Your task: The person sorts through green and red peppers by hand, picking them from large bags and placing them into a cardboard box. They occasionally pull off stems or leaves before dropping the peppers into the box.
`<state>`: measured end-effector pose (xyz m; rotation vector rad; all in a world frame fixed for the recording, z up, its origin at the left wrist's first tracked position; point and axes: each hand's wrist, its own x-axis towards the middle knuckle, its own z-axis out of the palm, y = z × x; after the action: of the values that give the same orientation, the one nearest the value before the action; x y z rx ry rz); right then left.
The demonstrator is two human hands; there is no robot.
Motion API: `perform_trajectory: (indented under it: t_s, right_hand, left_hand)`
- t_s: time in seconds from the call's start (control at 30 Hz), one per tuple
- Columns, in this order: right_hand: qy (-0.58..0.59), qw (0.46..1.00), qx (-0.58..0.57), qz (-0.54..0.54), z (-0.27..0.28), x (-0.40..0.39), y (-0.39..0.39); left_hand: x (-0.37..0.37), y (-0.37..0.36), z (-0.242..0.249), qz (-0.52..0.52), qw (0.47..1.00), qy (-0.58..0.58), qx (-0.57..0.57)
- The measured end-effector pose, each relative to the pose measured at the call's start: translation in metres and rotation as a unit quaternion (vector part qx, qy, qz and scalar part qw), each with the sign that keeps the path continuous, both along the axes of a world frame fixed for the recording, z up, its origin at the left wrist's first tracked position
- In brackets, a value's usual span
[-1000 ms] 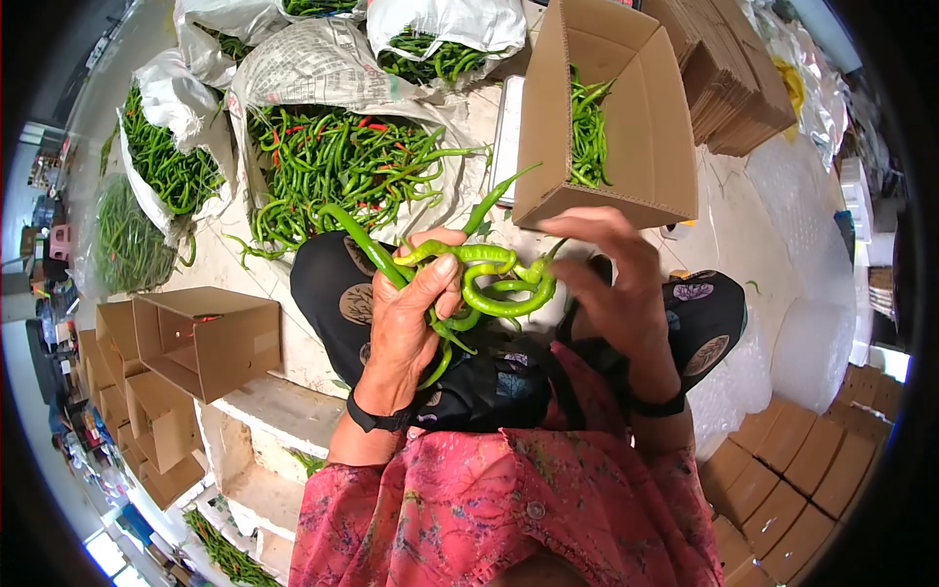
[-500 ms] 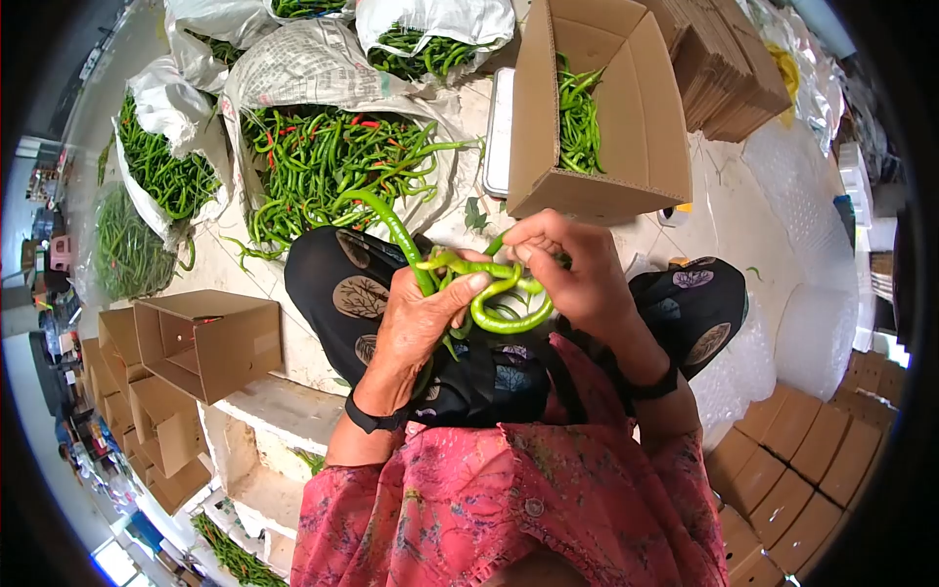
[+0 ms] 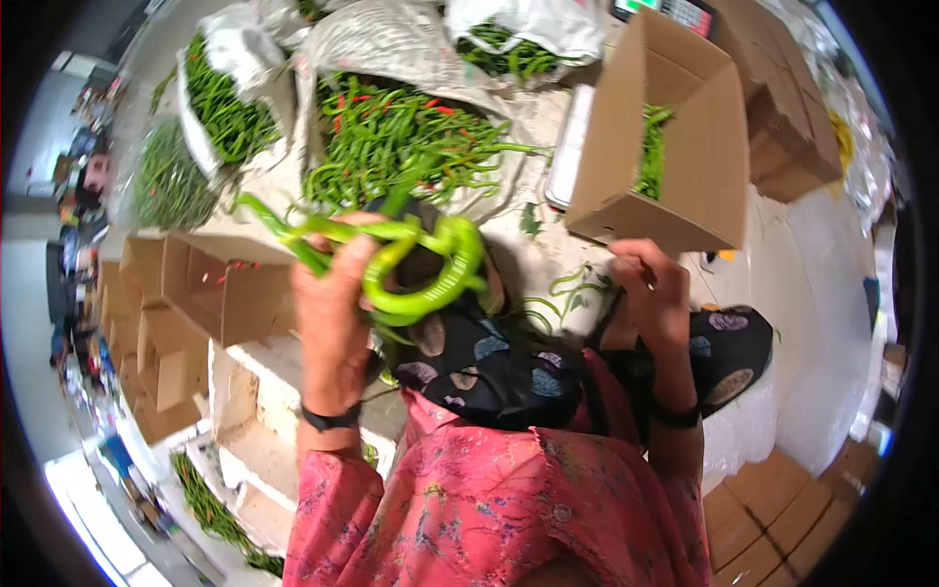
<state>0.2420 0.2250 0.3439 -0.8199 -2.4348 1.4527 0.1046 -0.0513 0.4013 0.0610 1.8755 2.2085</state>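
Observation:
My left hand [image 3: 337, 303] is closed round several long green peppers [image 3: 430, 284], one curled into a ring, held raised over my left knee. To the right, my right hand [image 3: 653, 293] is apart from them with its fingers curled, just below the near edge of an open cardboard box [image 3: 685, 210]. Whether anything is between those fingers is too small to tell. Green peppers [image 3: 652, 157] lie inside that box. A large open sack [image 3: 391, 44] behind my left hand holds many green peppers [image 3: 391, 147] with a few red ones.
More pepper sacks [image 3: 245, 49] stand at the back left. Cardboard boxes [image 3: 186, 284] and a white foam box [image 3: 249, 391] are at the left. Flattened cardboard [image 3: 792, 117] and bubble wrap [image 3: 822, 293] lie at the right. Loose peppers [image 3: 567, 284] are on the floor between my knees.
My left hand has moved left with the peppers. My right hand has come away from them to the right. The view has shifted, and the sacks and box appear farther right.

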Motion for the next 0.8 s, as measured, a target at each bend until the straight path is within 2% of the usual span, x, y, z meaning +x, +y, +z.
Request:
perform_trajectory:
  t_s: [0.07,0.1,0.13,0.17,0.23,0.3,0.37,0.4,0.43,0.5,0.53,0.6,0.63,0.7,0.8]
  right_hand:
    - [0.013,0.998,-0.060,0.020,-0.012,0.004,-0.001]
    - [0.034,0.995,-0.083,0.038,-0.021,0.004,-0.002]
    - [0.021,0.992,-0.114,0.056,-0.019,0.001,-0.004]
    - [0.017,0.992,-0.105,0.073,-0.024,0.001,-0.005]
    - [-0.002,0.990,-0.112,0.092,-0.028,-0.002,-0.012]
    - [-0.028,0.982,-0.134,0.127,-0.026,-0.006,-0.019]
    - [-0.058,0.974,-0.153,0.158,-0.025,-0.007,-0.025]
    - [-0.061,0.969,-0.153,0.185,-0.026,-0.007,-0.027]
    - [-0.065,0.964,-0.152,0.210,-0.027,-0.009,-0.027]
    - [-0.091,0.956,-0.176,0.216,-0.028,-0.010,-0.028]
    - [-0.082,0.952,-0.203,0.214,-0.028,-0.011,-0.029]
    - [-0.063,0.945,-0.247,0.206,-0.029,-0.012,-0.029]
    - [-0.062,0.945,-0.245,0.209,-0.027,-0.013,-0.030]
    - [-0.052,0.939,-0.273,0.204,-0.016,-0.015,-0.033]
    - [-0.056,0.933,-0.298,0.194,0.011,-0.011,-0.048]
  left_hand:
    - [-0.015,-0.050,0.027,0.082,0.993,0.039,-0.081]
    - [-0.021,-0.072,0.037,0.121,0.990,0.054,-0.042]
    - [-0.020,-0.072,0.056,0.214,0.968,0.092,-0.090]
    - [-0.022,-0.099,0.061,0.226,0.961,0.103,-0.119]
    - [-0.017,-0.157,0.073,0.184,0.956,0.065,-0.219]
    - [-0.012,-0.213,0.063,0.191,0.928,0.049,-0.315]
    - [0.001,-0.285,0.052,0.155,0.874,-0.045,-0.459]
    - [0.011,-0.312,0.043,0.141,0.876,-0.072,-0.456]
    - [0.018,-0.325,0.041,0.132,0.852,-0.135,-0.488]
    - [0.034,-0.337,0.041,0.201,0.874,-0.139,-0.420]
    - [0.037,-0.338,0.044,0.204,0.872,-0.142,-0.421]
    - [0.037,-0.331,0.052,0.182,0.943,-0.151,-0.233]
    - [0.034,-0.320,0.055,0.184,0.943,-0.151,-0.232]
    - [0.020,-0.286,0.058,0.146,0.985,-0.080,-0.043]
    - [0.003,-0.224,0.054,0.075,0.984,-0.055,0.152]
